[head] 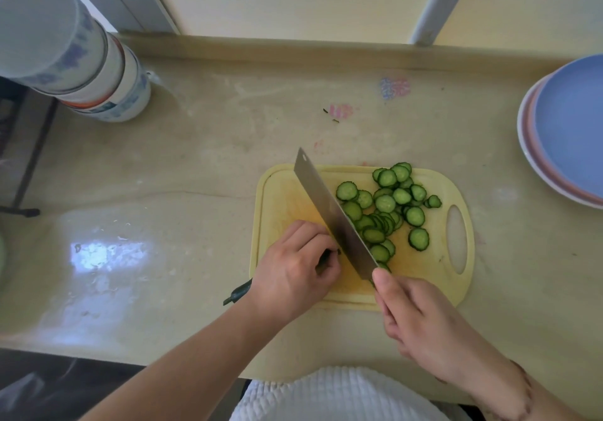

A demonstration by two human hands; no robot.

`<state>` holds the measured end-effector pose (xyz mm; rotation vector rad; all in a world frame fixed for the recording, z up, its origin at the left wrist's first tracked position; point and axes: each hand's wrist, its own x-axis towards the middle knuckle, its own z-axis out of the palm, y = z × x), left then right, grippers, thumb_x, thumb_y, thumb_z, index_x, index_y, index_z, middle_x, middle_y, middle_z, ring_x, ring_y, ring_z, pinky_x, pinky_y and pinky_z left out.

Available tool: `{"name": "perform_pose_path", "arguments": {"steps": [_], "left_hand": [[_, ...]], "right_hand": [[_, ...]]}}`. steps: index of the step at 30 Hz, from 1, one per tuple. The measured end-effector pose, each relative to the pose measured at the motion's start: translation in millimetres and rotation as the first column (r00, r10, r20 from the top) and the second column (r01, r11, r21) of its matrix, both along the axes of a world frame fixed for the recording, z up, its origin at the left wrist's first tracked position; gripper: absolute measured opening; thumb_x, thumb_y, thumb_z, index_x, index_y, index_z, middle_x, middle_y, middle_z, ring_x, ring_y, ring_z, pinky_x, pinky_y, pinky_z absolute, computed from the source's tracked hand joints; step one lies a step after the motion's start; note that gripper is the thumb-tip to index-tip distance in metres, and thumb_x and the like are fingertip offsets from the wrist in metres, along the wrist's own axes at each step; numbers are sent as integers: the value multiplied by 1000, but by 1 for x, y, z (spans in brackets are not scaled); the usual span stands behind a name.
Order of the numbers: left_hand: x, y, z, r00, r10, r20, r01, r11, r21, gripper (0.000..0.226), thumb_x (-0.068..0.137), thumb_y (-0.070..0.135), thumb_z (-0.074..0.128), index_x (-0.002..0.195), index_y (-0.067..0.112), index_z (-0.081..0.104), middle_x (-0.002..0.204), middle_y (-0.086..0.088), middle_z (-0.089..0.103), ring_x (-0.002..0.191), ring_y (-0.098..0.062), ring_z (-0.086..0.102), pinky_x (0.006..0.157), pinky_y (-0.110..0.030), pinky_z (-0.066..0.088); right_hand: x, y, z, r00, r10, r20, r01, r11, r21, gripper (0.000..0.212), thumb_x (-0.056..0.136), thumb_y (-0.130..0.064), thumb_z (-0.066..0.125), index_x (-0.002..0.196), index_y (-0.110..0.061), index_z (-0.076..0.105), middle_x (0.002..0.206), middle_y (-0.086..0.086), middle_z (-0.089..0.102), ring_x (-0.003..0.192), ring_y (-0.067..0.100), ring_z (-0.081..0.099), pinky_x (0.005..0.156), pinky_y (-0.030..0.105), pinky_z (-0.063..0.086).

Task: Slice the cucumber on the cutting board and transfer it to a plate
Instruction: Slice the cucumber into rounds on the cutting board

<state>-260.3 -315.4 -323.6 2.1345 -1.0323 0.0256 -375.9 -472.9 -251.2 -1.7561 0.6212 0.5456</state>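
A pale yellow cutting board lies on the counter. Several green cucumber slices are heaped on its right half. My right hand grips the handle of a broad cleaver, whose blade stands edge-down across the board, just left of the slices. My left hand curls its fingers over the last dark stub of the cucumber right against the blade; most of the stub is hidden under the fingers. A dark cucumber end piece lies on the counter by the board's left edge.
A stack of plates, blue on top, sits at the right edge of the beige counter. A tall stack of patterned bowls stands at the back left. A wall and window frame run along the back.
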Motion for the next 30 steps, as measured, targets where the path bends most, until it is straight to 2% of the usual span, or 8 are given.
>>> {"name": "perform_pose_path", "arguments": {"steps": [3,8,11,15,18,22,26,30], "left_hand": [[0,0,0,1000,6,-7,-6,1000,-7,9,77,-2,77,81,3,71,86,-6,66,82,-20,60,74,-24,52],[0,0,1,1000,-3,-5,3,1000,-8,6,79,-1,74,79,4,71,86,-6,66,82,-20,60,74,-24,51],[0,-1,1,1000,-10,-3,10,1000,-5,5,79,-1,74,79,3,71,86,-6,65,81,-21,61,75,-24,51],[0,0,0,1000,-20,-10,20,1000,1,2,82,2,72,81,4,72,88,-6,66,82,-21,62,75,-25,52],[0,0,2,1000,-23,-18,23,1000,0,2,81,2,73,82,4,71,88,-6,66,83,-20,61,75,-24,52],[1,0,3,1000,-17,-13,17,1000,-8,4,80,2,73,81,4,70,88,-6,65,82,-20,60,75,-26,52],[1,1,2,1000,1,-14,-1,1000,2,7,79,2,76,81,4,70,88,-6,66,83,-20,60,74,-26,52],[1,1,2,1000,9,-21,-9,1000,4,5,78,2,74,79,4,70,85,-6,64,80,-20,59,70,-26,51]], "right_hand": [[-7,4,6,1000,0,25,0,1000,3,63,81,-79,30,64,-19,39,48,-5,35,46,9,32,48,28,30],[-10,4,9,1000,21,16,-21,1000,-4,62,80,-80,30,63,-21,40,49,-5,35,48,11,33,49,32,31],[-6,4,6,999,45,17,-45,999,-31,61,86,-76,27,63,-21,37,51,-5,31,49,12,30,50,35,30],[8,7,-7,994,112,19,-109,987,-115,60,86,-69,25,62,-16,39,50,-3,35,46,11,33,52,39,35],[10,3,-12,994,107,15,-105,988,-109,59,87,-67,26,63,-15,39,47,-5,34,41,7,31,47,30,31],[9,-8,-10,1000,13,-25,-15,998,-53,58,87,-65,27,64,-13,40,44,-5,34,37,5,30,41,15,27],[9,-4,-3,1000,4,-27,-4,1000,-22,58,85,-67,29,64,-14,38,46,-6,33,36,4,29,40,13,27],[3,2,8,999,35,32,-34,999,-11,59,87,-70,29,62,-17,37,47,-5,35,43,5,31,46,21,29]]}}
